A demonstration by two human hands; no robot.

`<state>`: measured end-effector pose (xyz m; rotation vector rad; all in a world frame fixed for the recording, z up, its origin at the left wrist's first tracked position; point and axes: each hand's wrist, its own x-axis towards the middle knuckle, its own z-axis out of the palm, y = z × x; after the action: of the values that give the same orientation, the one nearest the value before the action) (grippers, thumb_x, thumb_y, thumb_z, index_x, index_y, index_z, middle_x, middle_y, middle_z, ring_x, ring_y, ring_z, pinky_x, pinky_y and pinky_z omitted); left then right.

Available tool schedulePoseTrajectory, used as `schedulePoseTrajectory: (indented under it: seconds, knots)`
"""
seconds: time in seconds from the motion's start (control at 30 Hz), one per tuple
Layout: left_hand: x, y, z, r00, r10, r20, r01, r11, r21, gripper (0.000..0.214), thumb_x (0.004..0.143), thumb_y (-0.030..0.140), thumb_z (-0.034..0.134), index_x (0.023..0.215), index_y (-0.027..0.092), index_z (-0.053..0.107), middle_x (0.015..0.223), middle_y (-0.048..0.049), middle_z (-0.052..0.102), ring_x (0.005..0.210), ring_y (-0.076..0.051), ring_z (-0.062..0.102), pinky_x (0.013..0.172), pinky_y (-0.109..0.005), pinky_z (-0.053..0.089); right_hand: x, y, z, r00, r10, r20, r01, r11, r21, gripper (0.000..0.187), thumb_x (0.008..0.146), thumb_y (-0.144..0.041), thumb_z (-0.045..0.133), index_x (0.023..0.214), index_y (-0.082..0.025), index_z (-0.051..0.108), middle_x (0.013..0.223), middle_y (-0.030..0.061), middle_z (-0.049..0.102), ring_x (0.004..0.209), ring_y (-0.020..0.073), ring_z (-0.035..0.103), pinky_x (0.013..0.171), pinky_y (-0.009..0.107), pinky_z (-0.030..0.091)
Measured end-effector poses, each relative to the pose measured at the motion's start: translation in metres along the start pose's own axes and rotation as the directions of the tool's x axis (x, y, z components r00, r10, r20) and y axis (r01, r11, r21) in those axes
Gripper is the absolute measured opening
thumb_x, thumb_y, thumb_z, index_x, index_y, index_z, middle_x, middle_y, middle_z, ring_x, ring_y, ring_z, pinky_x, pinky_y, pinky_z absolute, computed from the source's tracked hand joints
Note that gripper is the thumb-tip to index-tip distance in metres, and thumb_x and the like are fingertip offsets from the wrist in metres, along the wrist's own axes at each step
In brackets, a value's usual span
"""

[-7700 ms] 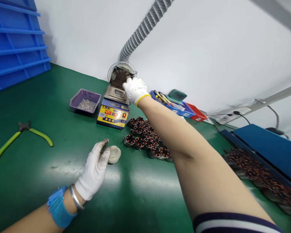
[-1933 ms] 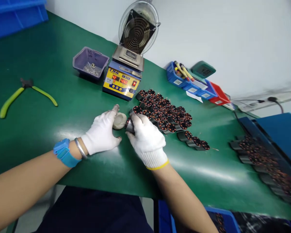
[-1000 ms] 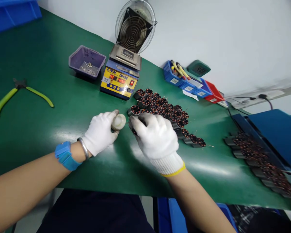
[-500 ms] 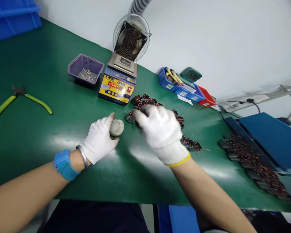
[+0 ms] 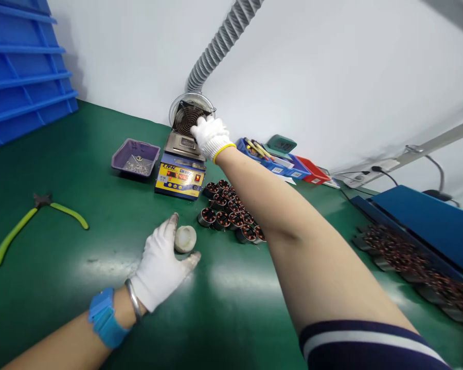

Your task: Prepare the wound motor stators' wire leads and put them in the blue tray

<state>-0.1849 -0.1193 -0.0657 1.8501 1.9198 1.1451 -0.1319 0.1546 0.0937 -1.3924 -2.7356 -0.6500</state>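
Observation:
My right hand [image 5: 210, 137], in a white glove, is stretched far forward over the top of the yellow and blue solder pot [image 5: 180, 174], just in front of the round fume fan [image 5: 185, 115]. Its fingers are closed; what they hold is hidden behind the glove. My left hand [image 5: 158, 270], also gloved, rests on the green mat with thumb and fingers on either side of a small white jar [image 5: 185, 239]. A cluster of copper-wound stators [image 5: 227, 213] lies just right of the jar, under my right forearm.
A purple tray [image 5: 136, 158] with small metal bits stands left of the solder pot. Green-handled cutters [image 5: 31, 221] lie at the left. Small blue and red bins [image 5: 278, 164] line the wall. More stators [image 5: 409, 262] lie by a blue tray [image 5: 428, 226] at the right. Blue crates [image 5: 23, 67] are stacked far left.
My right hand picked a stator from the cluster beside the jar and travelled forward to the solder pot. My left hand stayed at the white jar. My view tilted upward.

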Motion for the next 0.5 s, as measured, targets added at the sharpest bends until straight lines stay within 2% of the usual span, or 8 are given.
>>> schedulePoseTrajectory:
  seconds: [0.1, 0.17, 0.23, 0.33, 0.37, 0.43, 0.5]
  knots:
    - [-0.006, 0.004, 0.005, 0.997, 0.053, -0.057, -0.052, 0.998, 0.022, 0.077, 0.078, 0.035, 0.068, 0.145, 0.015, 0.035, 0.138, -0.0201, 0.056, 0.126, -0.037, 0.058, 0.104, -0.054, 0.050, 0.001, 0.011, -0.009, 0.996, 0.073, 0.044, -0.071, 0.996, -0.048, 0.042, 0.083, -0.017, 0.063, 0.124, -0.014, 0.063, 0.128, 0.0183, 0.059, 0.118, 0.0354, 0.057, 0.094, 0.048, 0.047]
    - [-0.009, 0.007, 0.007, 0.994, 0.077, -0.077, -0.075, 0.997, 0.021, 0.079, 0.079, 0.034, 0.067, 0.147, 0.016, 0.032, 0.142, -0.0203, 0.053, 0.129, -0.038, 0.055, 0.106, -0.055, 0.049, 0.002, 0.019, -0.019, 0.983, 0.174, 0.054, -0.177, 0.982, 0.062, 0.036, 0.084, -0.024, 0.062, 0.118, -0.010, 0.064, 0.118, 0.0188, 0.065, 0.110, 0.0320, 0.063, 0.090, 0.042, 0.050]
    - [-0.011, 0.009, 0.008, 0.993, 0.092, -0.079, -0.091, 0.996, 0.017, 0.081, 0.079, 0.033, 0.067, 0.149, 0.017, 0.029, 0.144, -0.0199, 0.051, 0.129, -0.038, 0.054, 0.106, -0.055, 0.048, 0.006, 0.023, -0.025, 0.963, 0.261, 0.072, -0.270, 0.944, 0.192, 0.038, 0.090, -0.030, 0.045, 0.106, -0.002, 0.064, 0.110, 0.0184, 0.067, 0.107, 0.0289, 0.066, 0.085, 0.033, 0.049]
    - [-0.010, 0.009, 0.007, 0.991, 0.107, -0.081, -0.106, 0.994, 0.022, 0.081, 0.080, 0.032, 0.066, 0.150, 0.018, 0.027, 0.144, -0.0196, 0.050, 0.129, -0.038, 0.053, 0.106, -0.056, 0.048, 0.013, 0.019, -0.021, 0.953, 0.289, 0.093, -0.304, 0.907, 0.291, 0.048, 0.090, -0.027, 0.029, 0.101, 0.002, 0.064, 0.108, 0.0177, 0.067, 0.109, 0.0272, 0.067, 0.080, 0.029, 0.048]
    - [-0.010, 0.008, 0.007, 0.990, 0.111, -0.085, -0.109, 0.994, 0.023, 0.080, 0.080, 0.031, 0.066, 0.150, 0.018, 0.028, 0.144, -0.0199, 0.051, 0.129, -0.038, 0.054, 0.106, -0.056, 0.048, 0.015, 0.015, -0.018, 0.954, 0.285, 0.095, -0.300, 0.904, 0.305, 0.046, 0.090, -0.027, 0.032, 0.104, 0.002, 0.065, 0.109, 0.0179, 0.067, 0.110, 0.0275, 0.066, 0.082, 0.030, 0.049]
    - [-0.008, 0.007, 0.006, 0.989, 0.113, -0.091, -0.111, 0.994, 0.021, 0.079, 0.080, 0.031, 0.066, 0.148, 0.017, 0.030, 0.143, -0.0204, 0.052, 0.129, -0.038, 0.054, 0.105, -0.056, 0.048, 0.017, 0.009, -0.014, 0.953, 0.286, 0.102, -0.303, 0.886, 0.351, 0.039, 0.089, -0.031, 0.052, 0.110, -0.002, 0.066, 0.112, 0.0202, 0.068, 0.108, 0.0284, 0.066, 0.085, 0.034, 0.050]
    - [-0.006, 0.005, 0.006, 0.991, 0.102, -0.087, -0.101, 0.995, 0.020, 0.076, 0.079, 0.031, 0.066, 0.146, 0.016, 0.032, 0.141, -0.0206, 0.053, 0.128, -0.037, 0.055, 0.105, -0.055, 0.049, 0.014, 0.007, -0.016, 0.953, 0.289, 0.090, -0.300, 0.867, 0.398, 0.044, 0.085, -0.038, 0.063, 0.110, -0.002, 0.066, 0.114, 0.0215, 0.068, 0.106, 0.0291, 0.066, 0.086, 0.036, 0.050]
